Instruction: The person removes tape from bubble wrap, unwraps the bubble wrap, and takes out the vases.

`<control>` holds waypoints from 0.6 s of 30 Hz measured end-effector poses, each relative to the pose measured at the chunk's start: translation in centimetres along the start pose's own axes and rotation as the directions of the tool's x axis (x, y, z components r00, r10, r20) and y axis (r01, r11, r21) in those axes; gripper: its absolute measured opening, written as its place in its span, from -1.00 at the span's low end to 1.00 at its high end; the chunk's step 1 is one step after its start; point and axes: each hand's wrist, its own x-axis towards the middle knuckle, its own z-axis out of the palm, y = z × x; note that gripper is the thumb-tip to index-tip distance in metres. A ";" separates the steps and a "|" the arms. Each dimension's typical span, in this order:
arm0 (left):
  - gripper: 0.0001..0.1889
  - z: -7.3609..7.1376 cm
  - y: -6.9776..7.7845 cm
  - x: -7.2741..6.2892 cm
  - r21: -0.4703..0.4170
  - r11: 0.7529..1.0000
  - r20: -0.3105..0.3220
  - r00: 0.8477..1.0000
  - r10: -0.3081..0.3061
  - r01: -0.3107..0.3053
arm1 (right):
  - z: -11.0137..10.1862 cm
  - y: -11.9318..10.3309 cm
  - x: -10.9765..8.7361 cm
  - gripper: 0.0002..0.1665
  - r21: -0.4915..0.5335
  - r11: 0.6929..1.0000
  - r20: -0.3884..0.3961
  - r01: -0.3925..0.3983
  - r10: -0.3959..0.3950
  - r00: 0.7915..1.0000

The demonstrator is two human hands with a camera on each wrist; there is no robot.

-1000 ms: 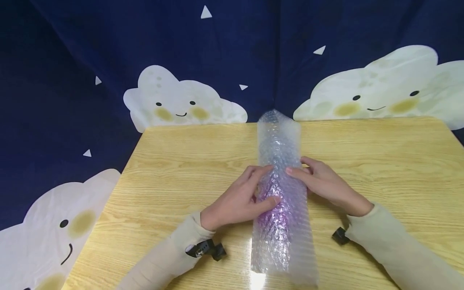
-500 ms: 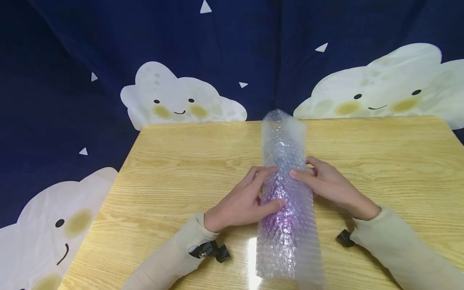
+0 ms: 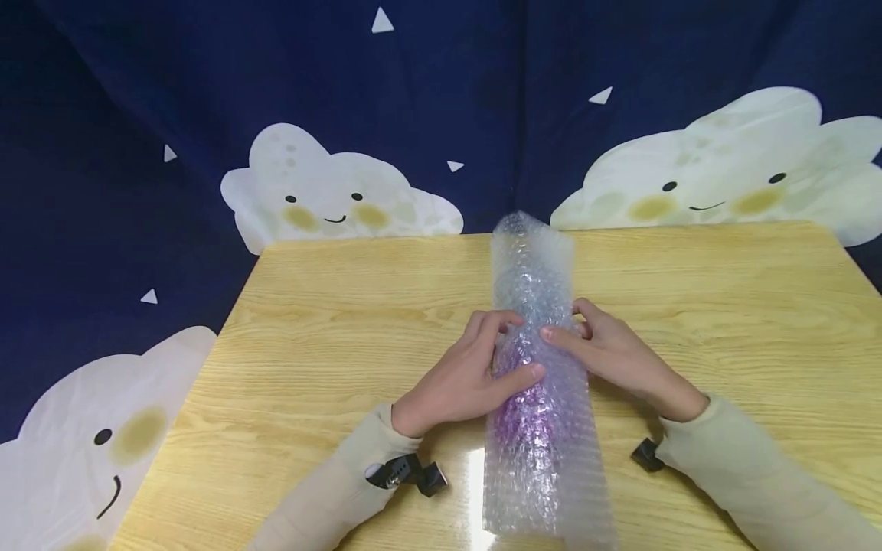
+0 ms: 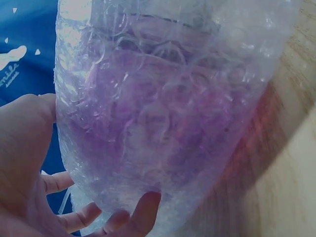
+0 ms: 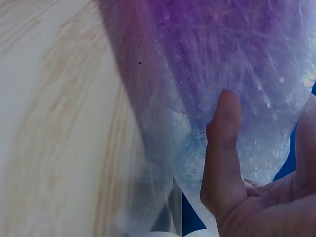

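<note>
A long bundle of clear bubble wrap (image 3: 551, 474) lies on the table, its length running away from me. Something purple and pale blue shows through the layers, but the wrap blurs its kind. My left hand (image 3: 462, 375) grips the bundle's left side, thumb across the top and fingers bent at the far side of the thumb. From the right, my right hand (image 3: 623, 352) holds it with the thumb on top and the other fingers at the edge, partly hidden. In both wrist views the purple part (image 4: 163, 108) fills much of the wrap beside the fingers.
A light wood-grain table (image 3: 331, 329) spreads out on both sides of the bundle. Behind it hangs a dark blue cloth (image 3: 413, 84) with printed clouds and white triangles. Small black devices (image 3: 406, 473) sit at both sleeve cuffs.
The bundle and both hands shift slightly right, then back left, along with small camera motion. My left index finger is more arched now. Both hands keep hold of the bundle.
</note>
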 end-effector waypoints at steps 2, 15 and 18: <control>-0.30 0.0 0.0 0.1 0.002 1.000 -0.006 1.000 -0.008 0.008 | 0.0 0.0 0.0 -0.07 -0.004 1.000 0.005 -0.003 0.003 1.000; -0.29 0.1 0.2 0.2 0.016 0.996 -0.007 0.996 -0.093 0.093 | -0.6 -0.5 0.5 -0.22 -0.070 0.997 0.040 -0.031 0.034 0.999; -0.28 0.1 0.1 0.2 0.027 0.996 -0.006 0.996 -0.085 0.086 | -0.7 -0.4 0.5 -0.22 -0.083 0.996 0.039 -0.037 0.040 0.998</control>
